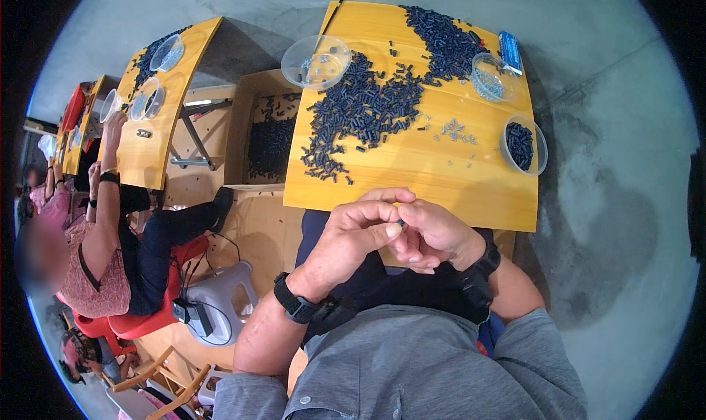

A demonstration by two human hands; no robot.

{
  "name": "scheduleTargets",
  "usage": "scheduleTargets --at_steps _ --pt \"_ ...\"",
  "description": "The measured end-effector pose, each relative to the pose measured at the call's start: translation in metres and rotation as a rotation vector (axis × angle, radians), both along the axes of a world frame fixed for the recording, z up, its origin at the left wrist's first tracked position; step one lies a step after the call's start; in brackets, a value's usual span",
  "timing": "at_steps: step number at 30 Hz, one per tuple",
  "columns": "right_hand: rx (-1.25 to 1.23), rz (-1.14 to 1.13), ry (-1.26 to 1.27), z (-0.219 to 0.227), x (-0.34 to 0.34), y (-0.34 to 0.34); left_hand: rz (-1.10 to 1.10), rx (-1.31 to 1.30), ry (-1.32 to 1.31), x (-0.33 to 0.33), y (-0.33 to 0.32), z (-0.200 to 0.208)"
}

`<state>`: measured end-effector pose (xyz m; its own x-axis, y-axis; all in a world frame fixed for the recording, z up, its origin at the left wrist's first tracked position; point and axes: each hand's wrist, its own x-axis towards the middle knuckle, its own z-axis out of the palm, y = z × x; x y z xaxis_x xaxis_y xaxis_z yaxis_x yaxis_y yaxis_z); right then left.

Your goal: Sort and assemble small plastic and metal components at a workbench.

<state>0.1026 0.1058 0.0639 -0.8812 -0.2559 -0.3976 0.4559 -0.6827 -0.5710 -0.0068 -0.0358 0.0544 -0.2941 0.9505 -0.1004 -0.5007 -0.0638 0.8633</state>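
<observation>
My left hand (357, 232) and my right hand (439, 235) meet just in front of the table's near edge, fingertips touching. Between them a small dark piece (401, 222) shows, pinched by both; most of it is covered by the fingers. Beyond, on the yellow wooden table (426, 177), lies a spread of short black cylindrical pieces (360, 104), with a second heap (448, 45) farther back. Small silvery metal parts (454, 130) are scattered right of the middle.
A clear tub (543, 149) of black pieces stands at the right edge, a tub of metal parts (487, 86) behind it, another tub (316, 62) far left. A blue box (510, 52) sits back right. A cardboard box (250, 181) is left; a co-worker (99, 251) sits farther left.
</observation>
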Motion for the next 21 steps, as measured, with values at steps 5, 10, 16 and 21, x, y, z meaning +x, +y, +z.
scheduleTargets --at_steps 5,10,16,21 --pt "0.085 -0.007 -0.106 0.002 -0.002 -0.006 -0.036 -0.023 -0.003 -0.002 0.000 0.002" --pt "0.106 -0.030 0.006 -0.012 0.002 -0.014 -0.070 0.022 -0.016 -0.005 0.000 0.002" --pt "-0.016 -0.177 -0.111 -0.004 -0.002 -0.030 -0.092 0.034 0.028 -0.008 0.000 -0.003" --pt "-0.283 -0.316 -0.084 -0.023 0.007 -0.047 -0.140 -0.086 -0.053 -0.009 -0.003 -0.005"
